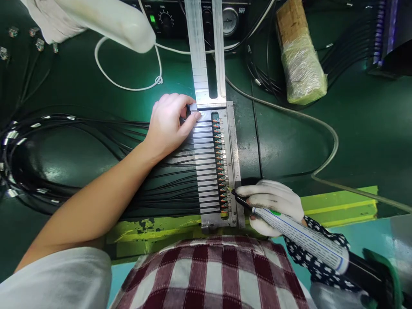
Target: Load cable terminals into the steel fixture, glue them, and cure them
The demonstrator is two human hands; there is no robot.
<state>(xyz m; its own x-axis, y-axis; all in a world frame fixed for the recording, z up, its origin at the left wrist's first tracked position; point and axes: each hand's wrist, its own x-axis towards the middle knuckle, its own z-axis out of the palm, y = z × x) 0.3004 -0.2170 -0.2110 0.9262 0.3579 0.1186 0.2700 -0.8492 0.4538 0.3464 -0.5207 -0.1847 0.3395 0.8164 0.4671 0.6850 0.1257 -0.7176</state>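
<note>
A flat metal fixture (206,171) lies in front of me, with thin black cables (180,174) laid side by side in its grooves. At the cable ends, small connectors with coloured wires (220,163) sit in a row along a slot. My bare left hand (169,122) pinches the far left corner of the fixture between thumb and fingers. My right hand (277,206), in a white glove, is closed around a white printed tube (299,236) with a black tapered nozzle. The nozzle tip is at the connector row, near its lower part; contact is hard to make out.
A slotted metal bar (198,64) meets the fixture's far end. Behind stands a black control box (167,19) with dial and gauge. A coil of black cables (19,171) lies left, a film-wrapped block (302,64) right. A pale hose (331,133) crosses the green table.
</note>
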